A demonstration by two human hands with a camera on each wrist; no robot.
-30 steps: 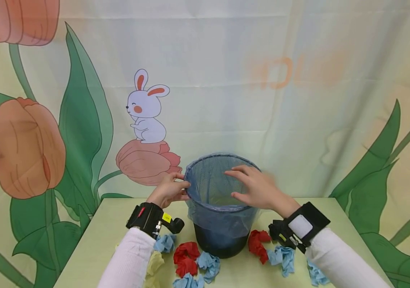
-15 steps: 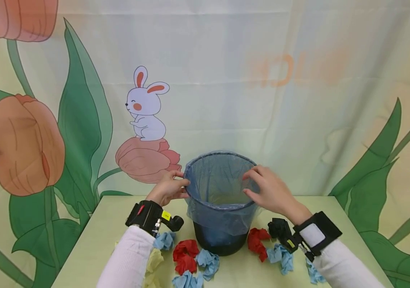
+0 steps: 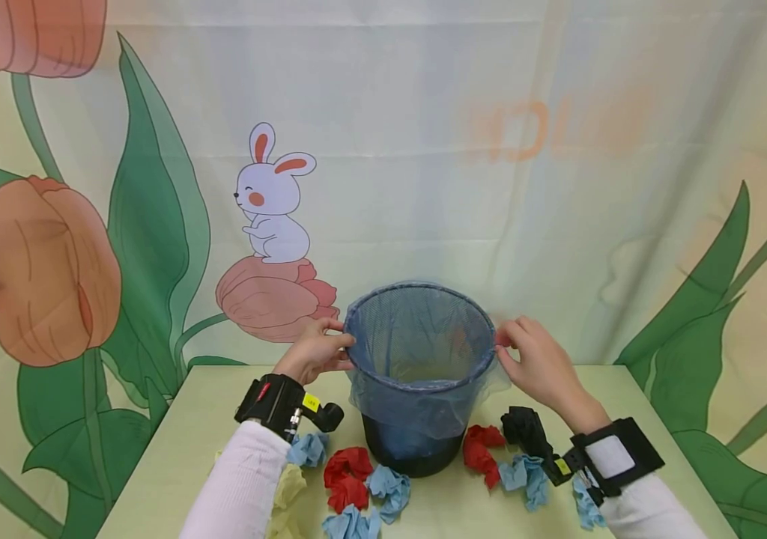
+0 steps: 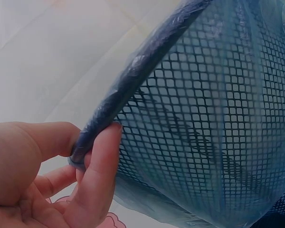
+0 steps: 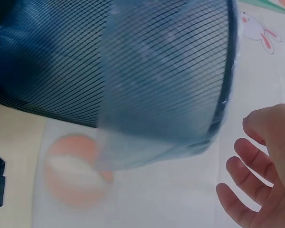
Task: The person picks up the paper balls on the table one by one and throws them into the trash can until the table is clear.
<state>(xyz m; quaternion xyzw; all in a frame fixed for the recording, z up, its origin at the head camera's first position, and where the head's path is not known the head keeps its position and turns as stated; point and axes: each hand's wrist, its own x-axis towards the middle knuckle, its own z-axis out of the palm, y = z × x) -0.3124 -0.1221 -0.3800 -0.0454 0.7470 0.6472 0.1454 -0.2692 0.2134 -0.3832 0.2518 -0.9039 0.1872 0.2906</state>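
Note:
A black mesh trash can [image 3: 417, 453] stands upright on the table, lined with a translucent blue bin bag [image 3: 417, 408] folded over its rim. At the rim's left side my left hand [image 3: 316, 352] pinches the bag-covered edge. The left wrist view has the thumb and fingers [image 4: 104, 161] on both sides of that rim [image 4: 133, 71]. My right hand [image 3: 538, 363] is at the right side of the rim, fingers bent. In the right wrist view the right hand's fingers [image 5: 249, 183] are spread, with a gap between them and the bag [image 5: 166, 109].
Crumpled paper lies around the can's base: red [image 3: 347, 479] and blue [image 3: 389, 492] at front left, yellow [image 3: 287, 494] by the left sleeve. Red [image 3: 482, 454], black [image 3: 523, 429] and blue [image 3: 525, 480] pieces lie to the right. A printed curtain [image 3: 424, 150] hangs behind the table.
My right hand has moved right, from over the can's opening to outside its right rim. My left hand has stayed on the left rim.

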